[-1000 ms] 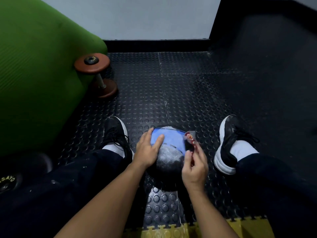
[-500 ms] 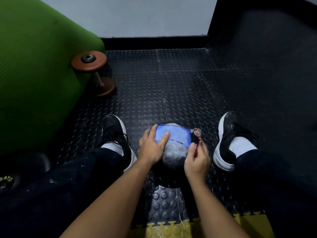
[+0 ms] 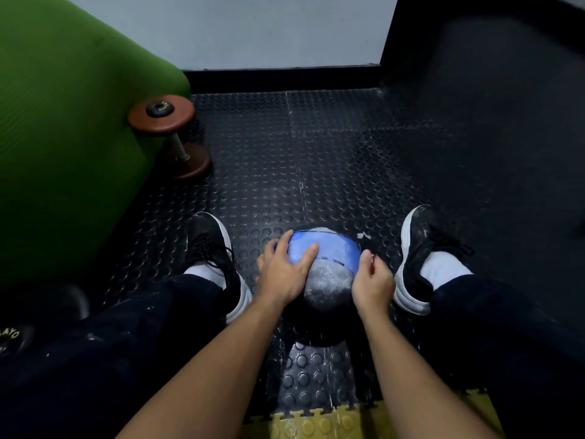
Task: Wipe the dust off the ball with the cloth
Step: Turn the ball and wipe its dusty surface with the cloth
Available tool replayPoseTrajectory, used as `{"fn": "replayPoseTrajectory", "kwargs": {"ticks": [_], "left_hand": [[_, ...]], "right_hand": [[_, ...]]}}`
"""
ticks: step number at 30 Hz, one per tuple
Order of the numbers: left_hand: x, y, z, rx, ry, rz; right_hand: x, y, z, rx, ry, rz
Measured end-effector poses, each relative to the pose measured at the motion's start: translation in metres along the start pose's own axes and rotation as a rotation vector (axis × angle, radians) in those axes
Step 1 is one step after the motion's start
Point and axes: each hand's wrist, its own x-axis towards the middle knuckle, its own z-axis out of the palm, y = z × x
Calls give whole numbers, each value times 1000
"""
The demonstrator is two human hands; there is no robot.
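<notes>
A ball [image 3: 329,280], black with a blue panel and coated in white dust, sits on the studded floor between my feet. My left hand [image 3: 281,274] rests on its left side, with spread fingers reaching onto the blue panel. My right hand [image 3: 373,283] is curled against the ball's right side and grips the cloth. Only a small dark bit of the cloth [image 3: 365,242] shows past my fingertips; the rest is hidden in my hand.
My black shoes [image 3: 212,245] [image 3: 421,248] flank the ball. A large green padded roll [image 3: 63,137] fills the left, with a brown dumbbell [image 3: 167,131] leaning beside it. A black weight [image 3: 12,337] lies at the lower left. Yellow floor tiles [image 3: 316,423] edge the mat near me.
My right hand has curled tighter at the ball's right side, so the cloth's red-patterned end no longer shows. My left hand stays on the ball.
</notes>
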Motion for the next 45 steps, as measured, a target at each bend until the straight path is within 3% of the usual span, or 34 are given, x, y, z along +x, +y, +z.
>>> {"fn": "replayPoseTrajectory", "kwargs": {"ticks": [2, 5, 8, 10, 17, 19, 23, 29, 35, 41, 45], "left_hand": [[-1, 2, -2, 53, 26, -12], [9, 6, -9, 97, 47, -1], [20, -2, -8, 38, -43, 116], [21, -5, -3, -16, -120, 147], [25, -8, 2, -87, -78, 130], [23, -8, 0, -96, -81, 134], [21, -10, 3, -129, -20, 115], [20, -12, -3, -181, 12, 42], [15, -22, -2, -171, 19, 36], [14, -25, -6, -194, 46, 9], [11, -28, -4, -193, 56, 22]], "right_hand": [[16, -4, 2, -19, -75, 17], [24, -2, -4, -20, -127, -113], [27, 4, -6, -7, -170, -188], [28, 7, -8, 2, -156, -218], [-18, -3, -5, 42, -27, -435], [-17, 1, -7, 24, 12, -394], [15, -9, -3, -55, -21, -105], [-18, -10, -7, -17, -73, -430], [-8, -7, 1, -68, 26, -135], [-39, -9, 2, 2, -33, -457], [-33, -6, 6, 8, 47, -310]]}}
